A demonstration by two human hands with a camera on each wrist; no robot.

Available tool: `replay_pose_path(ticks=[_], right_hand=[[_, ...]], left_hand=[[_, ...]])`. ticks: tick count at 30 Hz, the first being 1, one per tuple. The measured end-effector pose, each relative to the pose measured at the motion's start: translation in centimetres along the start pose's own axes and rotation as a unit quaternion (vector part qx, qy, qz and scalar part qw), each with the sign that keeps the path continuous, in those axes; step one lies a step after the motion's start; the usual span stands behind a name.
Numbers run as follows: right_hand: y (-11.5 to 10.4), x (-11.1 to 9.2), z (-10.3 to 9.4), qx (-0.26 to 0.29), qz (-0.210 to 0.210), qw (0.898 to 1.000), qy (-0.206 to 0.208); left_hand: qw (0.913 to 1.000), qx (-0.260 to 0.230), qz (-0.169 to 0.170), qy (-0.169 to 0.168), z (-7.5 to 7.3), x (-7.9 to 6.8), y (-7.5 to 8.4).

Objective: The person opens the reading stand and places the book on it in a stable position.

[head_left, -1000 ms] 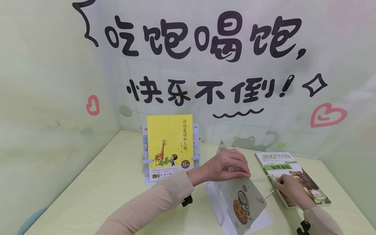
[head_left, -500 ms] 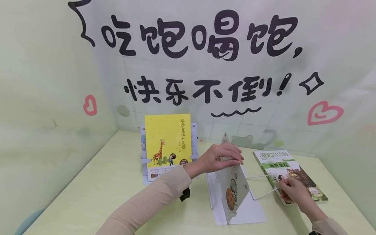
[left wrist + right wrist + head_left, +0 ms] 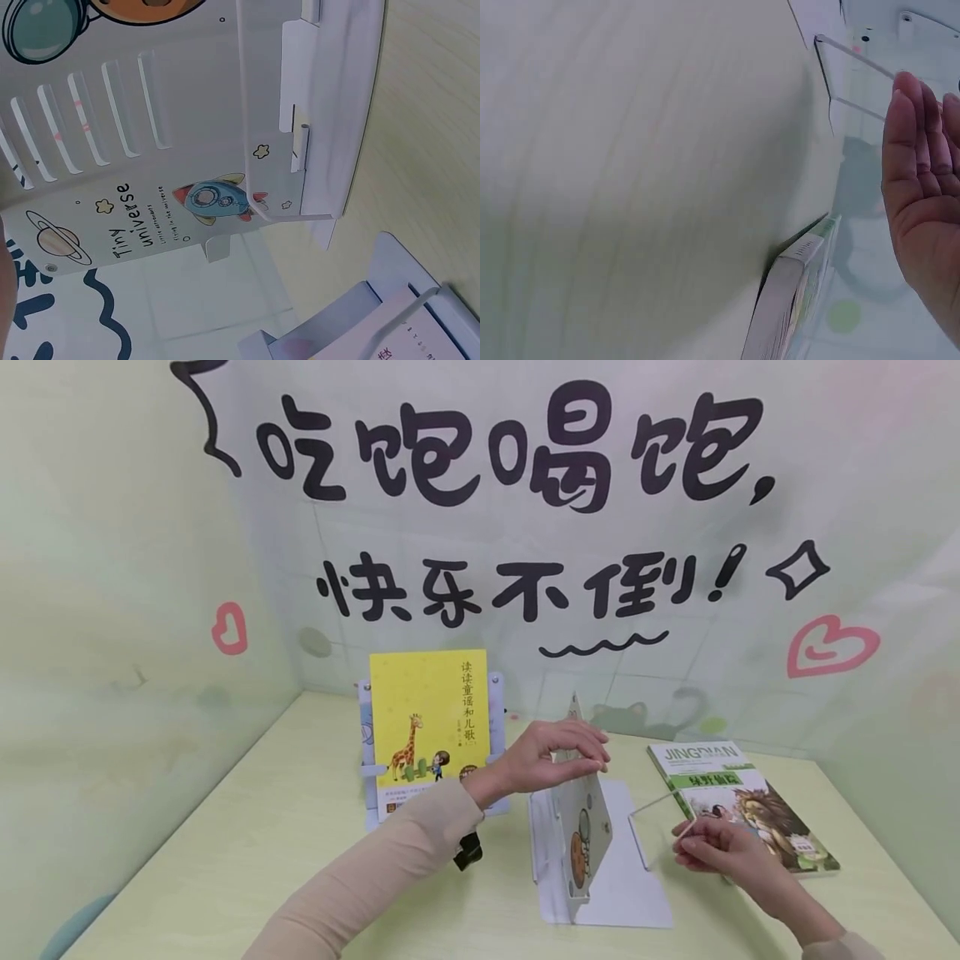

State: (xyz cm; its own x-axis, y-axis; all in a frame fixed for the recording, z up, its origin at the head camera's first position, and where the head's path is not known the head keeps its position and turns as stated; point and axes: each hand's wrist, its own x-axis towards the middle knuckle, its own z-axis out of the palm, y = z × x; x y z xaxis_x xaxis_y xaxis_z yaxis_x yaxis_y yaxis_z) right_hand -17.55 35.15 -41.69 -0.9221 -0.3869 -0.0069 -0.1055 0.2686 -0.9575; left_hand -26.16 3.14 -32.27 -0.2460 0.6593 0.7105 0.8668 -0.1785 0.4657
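A white book stand has an upright panel (image 3: 572,806) printed with space pictures, standing on a flat base (image 3: 633,897). My left hand (image 3: 551,758) grips the panel's upper part between thumb and fingers. My right hand (image 3: 727,850) pinches the far end of a white wire support leg (image 3: 654,803), which reaches out from the stand's right side. In the right wrist view, fingers (image 3: 904,135) meet the wire leg (image 3: 859,56). The left wrist view shows the slotted panel (image 3: 172,161) with a rocket and the words "Tiny universe"; no left fingertips show there.
A green-and-white book (image 3: 757,810) lies flat at the right, just behind my right hand. Back left, a yellow book (image 3: 427,710) leans on a second stand (image 3: 497,702). A printed backdrop (image 3: 480,535) rises behind the pale table (image 3: 262,827).
The panel has swung to stand more upright and nearly edge-on, its base now flat on the table. My left hand has moved slightly left; my right hand has shifted left with the wire leg.
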Motion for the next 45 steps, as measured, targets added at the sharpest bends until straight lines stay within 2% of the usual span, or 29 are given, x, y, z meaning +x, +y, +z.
replay_pose_path(ticks=[9, 13, 19, 25, 35, 42, 45], right_hand=[[1.7, 1.3, 1.1, -0.090, -0.001, 0.994, -0.060], [1.6, 1.9, 1.6, -0.151, -0.027, 0.987, -0.052], [1.4, 3.0, 2.9, -0.200, -0.058, 0.977, -0.056], [1.0, 3.2, 3.7, -0.213, -0.058, 0.974, -0.054], [1.0, 3.3, 3.7, -0.203, -0.052, 0.975, -0.070], [1.2, 3.3, 3.6, -0.213, -0.059, 0.972, -0.080], [1.3, 3.5, 3.6, -0.215, -0.065, 0.971, -0.078]], left_hand=[[0.9995, -0.023, -0.023, -0.006, 0.3, -0.1, 0.2], [0.9996, -0.025, -0.014, -0.008, 0.3, 0.1, 0.2], [0.9991, -0.037, -0.009, -0.019, 0.3, 0.5, -0.1], [0.9986, -0.040, -0.020, -0.028, 0.3, 0.7, 0.1], [0.9982, -0.038, -0.027, -0.038, 0.7, 1.2, 0.1], [0.9977, -0.038, -0.039, -0.040, 2.1, 0.9, -2.8], [0.9974, -0.043, -0.039, -0.041, 2.5, 1.0, -3.4]])
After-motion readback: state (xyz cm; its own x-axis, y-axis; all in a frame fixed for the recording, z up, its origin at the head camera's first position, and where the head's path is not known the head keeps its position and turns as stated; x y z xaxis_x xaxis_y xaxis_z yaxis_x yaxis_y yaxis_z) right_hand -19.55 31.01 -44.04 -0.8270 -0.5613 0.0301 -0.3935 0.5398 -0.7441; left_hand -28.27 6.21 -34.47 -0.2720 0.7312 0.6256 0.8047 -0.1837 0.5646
